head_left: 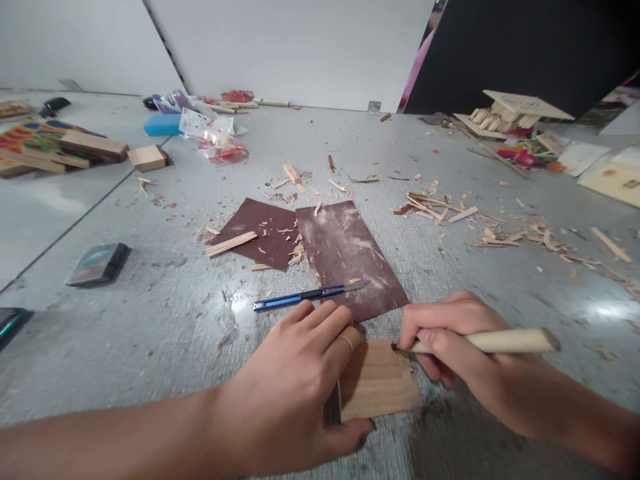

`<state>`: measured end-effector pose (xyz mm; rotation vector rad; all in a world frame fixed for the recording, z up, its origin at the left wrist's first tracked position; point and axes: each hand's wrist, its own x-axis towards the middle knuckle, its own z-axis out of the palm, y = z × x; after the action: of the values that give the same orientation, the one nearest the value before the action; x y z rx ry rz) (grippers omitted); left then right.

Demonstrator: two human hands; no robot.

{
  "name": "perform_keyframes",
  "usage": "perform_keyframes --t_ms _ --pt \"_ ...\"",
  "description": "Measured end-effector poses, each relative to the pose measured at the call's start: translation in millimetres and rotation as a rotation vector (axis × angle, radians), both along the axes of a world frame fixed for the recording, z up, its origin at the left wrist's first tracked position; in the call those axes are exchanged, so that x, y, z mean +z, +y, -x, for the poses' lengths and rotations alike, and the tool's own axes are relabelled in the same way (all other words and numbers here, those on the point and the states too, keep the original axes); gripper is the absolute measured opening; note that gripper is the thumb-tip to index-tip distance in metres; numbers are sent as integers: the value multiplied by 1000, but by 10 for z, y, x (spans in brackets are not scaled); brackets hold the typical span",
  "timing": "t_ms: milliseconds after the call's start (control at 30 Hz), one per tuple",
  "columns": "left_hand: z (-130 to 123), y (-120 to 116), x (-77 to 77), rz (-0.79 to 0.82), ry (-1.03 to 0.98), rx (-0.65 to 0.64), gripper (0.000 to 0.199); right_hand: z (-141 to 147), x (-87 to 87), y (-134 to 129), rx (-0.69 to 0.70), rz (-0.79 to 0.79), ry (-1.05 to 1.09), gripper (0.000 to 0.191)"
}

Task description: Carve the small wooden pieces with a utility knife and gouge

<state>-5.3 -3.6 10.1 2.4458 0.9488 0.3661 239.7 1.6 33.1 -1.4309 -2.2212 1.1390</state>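
My left hand grips a small, light wood block from its left side, thumb at the near edge and fingers over the far edge. In my right hand is a carving tool with a pale wooden handle, held like a pen. Its short dark tip meets the block's top near the far right corner; the exact blade shape is too small to tell. Just beyond my left knuckles lies a blue utility knife, blade out, partly over a dusty sheet of brown sandpaper.
A second sandpaper piece bears a wood strip. Wood shavings litter the right side. Farther left are a dark box-like object and a wood block. A small wooden model stands back right, before the panels.
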Motion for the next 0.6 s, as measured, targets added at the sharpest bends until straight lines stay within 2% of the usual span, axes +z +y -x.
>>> perform_keyframes --t_ms 233,600 --pt "2 1 -22 -9 -9 0 38 -7 -17 -5 -9 -12 5 32" --pt "-6 -23 40 -9 42 11 40 93 106 18 46 -148 -27 33"
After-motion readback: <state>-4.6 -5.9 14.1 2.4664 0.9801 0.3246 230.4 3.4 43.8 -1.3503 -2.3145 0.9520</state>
